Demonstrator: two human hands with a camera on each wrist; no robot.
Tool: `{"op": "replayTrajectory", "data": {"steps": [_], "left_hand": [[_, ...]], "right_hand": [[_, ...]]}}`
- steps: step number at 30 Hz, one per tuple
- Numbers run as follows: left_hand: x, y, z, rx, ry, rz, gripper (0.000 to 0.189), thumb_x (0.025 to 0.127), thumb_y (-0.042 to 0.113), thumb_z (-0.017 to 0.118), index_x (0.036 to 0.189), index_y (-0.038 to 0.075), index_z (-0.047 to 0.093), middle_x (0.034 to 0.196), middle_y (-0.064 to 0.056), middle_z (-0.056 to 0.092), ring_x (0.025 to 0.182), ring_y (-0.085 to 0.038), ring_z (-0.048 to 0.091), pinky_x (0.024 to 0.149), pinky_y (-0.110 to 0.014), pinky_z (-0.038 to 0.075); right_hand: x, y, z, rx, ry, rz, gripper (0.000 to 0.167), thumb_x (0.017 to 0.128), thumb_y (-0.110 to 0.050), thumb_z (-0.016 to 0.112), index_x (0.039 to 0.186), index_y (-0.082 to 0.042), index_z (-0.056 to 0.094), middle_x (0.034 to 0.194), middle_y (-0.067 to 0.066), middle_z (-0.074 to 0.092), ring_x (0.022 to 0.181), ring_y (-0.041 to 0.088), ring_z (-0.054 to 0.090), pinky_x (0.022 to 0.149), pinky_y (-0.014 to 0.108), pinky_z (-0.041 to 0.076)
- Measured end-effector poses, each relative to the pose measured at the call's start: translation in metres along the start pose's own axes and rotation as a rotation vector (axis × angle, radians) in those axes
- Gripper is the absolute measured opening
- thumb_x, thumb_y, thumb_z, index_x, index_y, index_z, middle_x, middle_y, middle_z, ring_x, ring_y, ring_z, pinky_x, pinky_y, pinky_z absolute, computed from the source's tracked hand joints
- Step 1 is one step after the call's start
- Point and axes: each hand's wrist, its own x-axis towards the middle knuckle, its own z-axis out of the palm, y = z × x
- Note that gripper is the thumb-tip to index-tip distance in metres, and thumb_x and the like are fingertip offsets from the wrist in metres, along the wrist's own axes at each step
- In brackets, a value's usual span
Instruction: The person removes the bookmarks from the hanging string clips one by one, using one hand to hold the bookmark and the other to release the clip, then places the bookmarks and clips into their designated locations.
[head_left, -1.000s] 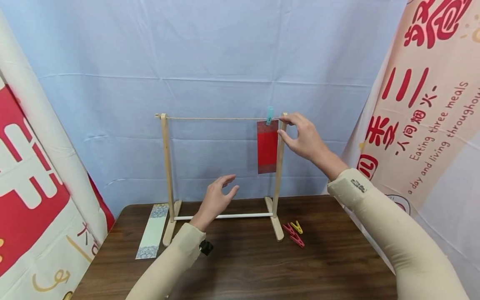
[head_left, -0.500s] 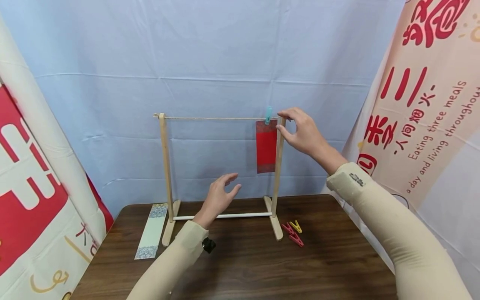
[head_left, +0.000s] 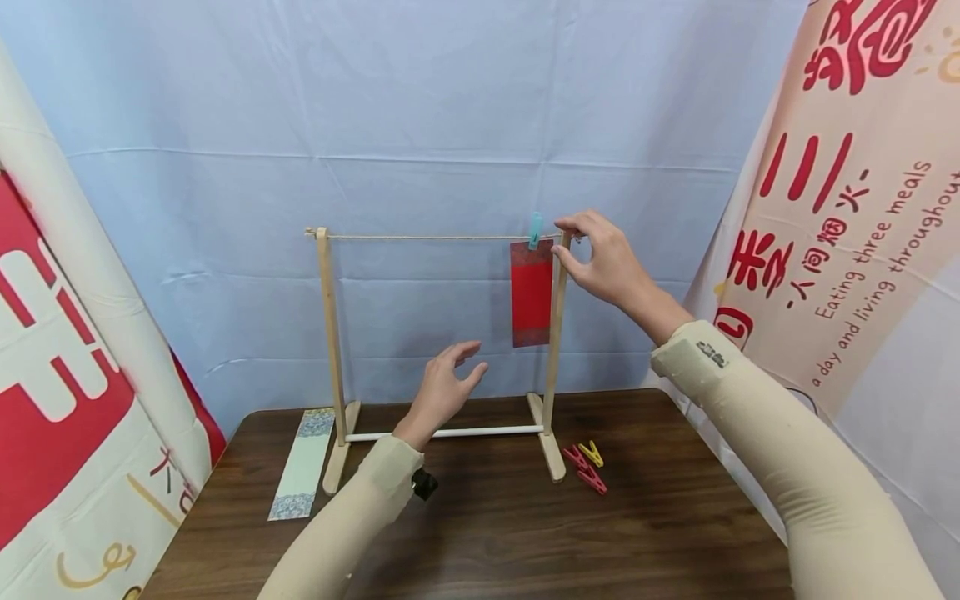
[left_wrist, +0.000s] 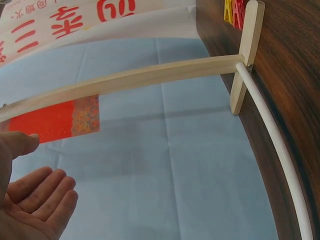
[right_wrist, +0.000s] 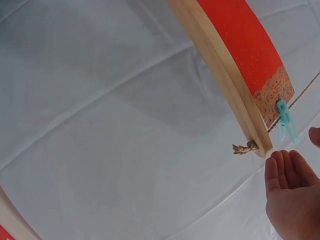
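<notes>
Little changed over last second: right hand (head_left: 609,262) stayed by top of right post of wooden frame stand (head_left: 553,333), edging slightly higher; left hand (head_left: 444,387) drifted a touch right; red rectangular paper strip (head_left: 531,292) still hangs from twine line (head_left: 427,237) under small teal plastic clothespin (head_left: 536,231), so hanging looks secured; right hand raised, fingers loosely curved, holding nothing; left hand mid-air below strip, fingers relaxed, empty.

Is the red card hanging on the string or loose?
Hanging: the teal clip pins the red card to the string; neither hand holds it.
</notes>
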Motion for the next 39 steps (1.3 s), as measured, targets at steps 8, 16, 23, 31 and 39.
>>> {"op": "replayTrajectory", "data": {"steps": [8, 16, 23, 31, 39], "left_hand": [[0.004, 0.001, 0.003, 0.005, -0.006, 0.004, 0.045, 0.105, 0.027, 0.074, 0.147, 0.011, 0.065, 0.143, -0.01, 0.068, 0.131, -0.03, 0.065, 0.11, -0.047, 0.054], [0.008, 0.0, 0.008, 0.022, -0.007, 0.013, 0.045, 0.105, 0.027, 0.074, 0.146, 0.01, 0.065, 0.143, -0.01, 0.068, 0.131, -0.029, 0.065, 0.11, -0.044, 0.054], [0.011, -0.002, 0.012, 0.017, -0.003, 0.013, 0.045, 0.105, 0.026, 0.074, 0.146, 0.009, 0.065, 0.143, -0.011, 0.068, 0.131, -0.03, 0.064, 0.111, -0.044, 0.054], [0.015, -0.003, 0.016, 0.029, -0.014, 0.004, 0.045, 0.105, 0.027, 0.074, 0.146, 0.01, 0.065, 0.143, -0.011, 0.067, 0.132, -0.03, 0.064, 0.11, -0.044, 0.054], [0.018, -0.004, 0.022, 0.039, -0.016, -0.003, 0.045, 0.105, 0.028, 0.074, 0.146, 0.009, 0.065, 0.142, -0.012, 0.068, 0.131, -0.032, 0.064, 0.109, -0.047, 0.054]], "right_hand": [[0.002, -0.001, -0.002, 0.014, -0.002, 0.021, 0.036, 0.101, -0.006, 0.074, 0.135, 0.005, 0.068, 0.123, 0.023, 0.066, 0.109, 0.039, 0.061, 0.1, 0.054, 0.052], [0.004, 0.002, -0.003, -0.007, 0.005, 0.027, 0.038, 0.1, -0.006, 0.075, 0.135, 0.006, 0.067, 0.126, 0.024, 0.066, 0.113, 0.039, 0.062, 0.103, 0.058, 0.053], [0.005, 0.004, -0.005, -0.015, 0.011, 0.019, 0.038, 0.1, -0.008, 0.077, 0.133, 0.006, 0.068, 0.124, 0.023, 0.067, 0.112, 0.04, 0.063, 0.102, 0.056, 0.053], [0.006, 0.008, -0.005, -0.001, 0.015, 0.031, 0.037, 0.1, -0.008, 0.076, 0.134, 0.005, 0.068, 0.125, 0.023, 0.067, 0.113, 0.041, 0.063, 0.103, 0.057, 0.052], [0.007, 0.011, -0.005, 0.02, 0.019, 0.025, 0.035, 0.1, -0.007, 0.076, 0.132, 0.005, 0.069, 0.124, 0.023, 0.067, 0.112, 0.042, 0.063, 0.103, 0.057, 0.052]]}}
